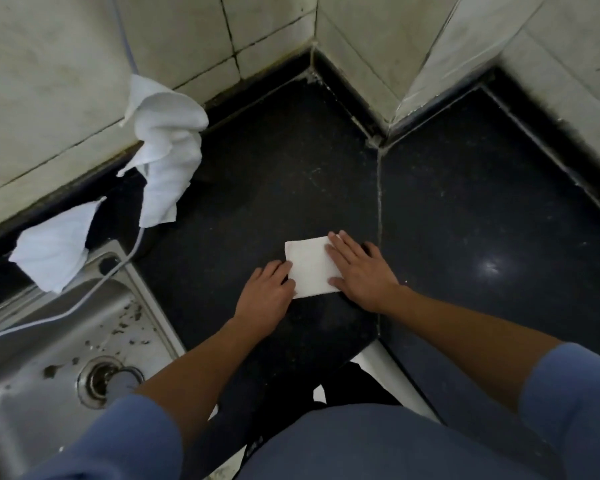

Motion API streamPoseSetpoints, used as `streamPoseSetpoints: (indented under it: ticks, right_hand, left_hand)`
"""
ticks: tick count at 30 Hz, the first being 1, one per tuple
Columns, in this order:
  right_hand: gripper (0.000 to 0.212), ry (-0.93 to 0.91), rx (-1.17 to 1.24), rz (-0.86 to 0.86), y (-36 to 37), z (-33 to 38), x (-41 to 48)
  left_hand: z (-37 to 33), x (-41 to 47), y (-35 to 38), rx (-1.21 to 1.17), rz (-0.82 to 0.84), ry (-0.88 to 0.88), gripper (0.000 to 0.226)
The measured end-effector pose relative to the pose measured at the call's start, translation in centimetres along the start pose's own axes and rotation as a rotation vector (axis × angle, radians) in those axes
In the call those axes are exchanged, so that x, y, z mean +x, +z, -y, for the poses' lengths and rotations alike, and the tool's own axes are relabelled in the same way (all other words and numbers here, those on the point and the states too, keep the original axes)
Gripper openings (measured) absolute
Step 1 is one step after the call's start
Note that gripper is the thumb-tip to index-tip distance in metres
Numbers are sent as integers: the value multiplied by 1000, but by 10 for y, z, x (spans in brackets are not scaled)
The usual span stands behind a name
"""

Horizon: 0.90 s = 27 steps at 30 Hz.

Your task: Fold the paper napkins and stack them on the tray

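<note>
Hands first: your right hand lies flat and spread, palm down, on the right part of a folded napkin, fingers reaching toward 11 o'clock across the paper. Your left hand rests palm down at the napkin's 8 o'clock edge, fingers loosely together, their tips touching the paper's left border. Neither hand pinches anything; both press down.

The napkin is a small white rectangle, lying flat on the dark counter near the middle of the view, its long side tilted toward 11 o'clock. Just beside your right hand, at 3 o'clock, a pale seam runs up the counter to the corner of the tiled wall.

Further out, at 10 o'clock from the napkin, a crumpled white tissue hangs against the wall's base, and a second loose sheet lies at 9 o'clock, draped over the back rim of the steel sink. A thin white cord comes down the wall, passes the tissue and trails into the sink. The basin is spotted with dark debris around the drain, at 8 o'clock from your hands.

Your blue sleeves are pushed up the forearms, nearest the camera at 6 o'clock. You cannot see a tray from this angle.
</note>
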State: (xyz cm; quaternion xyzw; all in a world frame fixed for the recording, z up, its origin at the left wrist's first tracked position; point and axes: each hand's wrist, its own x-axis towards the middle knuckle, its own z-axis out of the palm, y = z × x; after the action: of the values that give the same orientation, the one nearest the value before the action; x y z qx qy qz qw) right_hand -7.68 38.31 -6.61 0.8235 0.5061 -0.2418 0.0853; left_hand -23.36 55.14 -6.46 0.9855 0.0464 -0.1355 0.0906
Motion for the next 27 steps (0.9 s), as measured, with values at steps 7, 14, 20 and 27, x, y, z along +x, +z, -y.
streamPoseSetpoints:
  ticks: [7,14,20,27]
  right_hand:
    - [57,-35,26,-98,-46,6,39]
    - [45,-34,82,159,-65,24,79]
    - [21,-16,365,226,-70,30,63]
    - [15,-2,410,-119,-84,17,-10]
  left_hand:
    - [-5,-20,-3,6,-24,-114,19]
    - [-7,-73,-6,-33,13,-319,29]
    - [5,-93,-22,-66,-46,-435,28]
    - [17,-68,-63,-108,-97,-328,26]
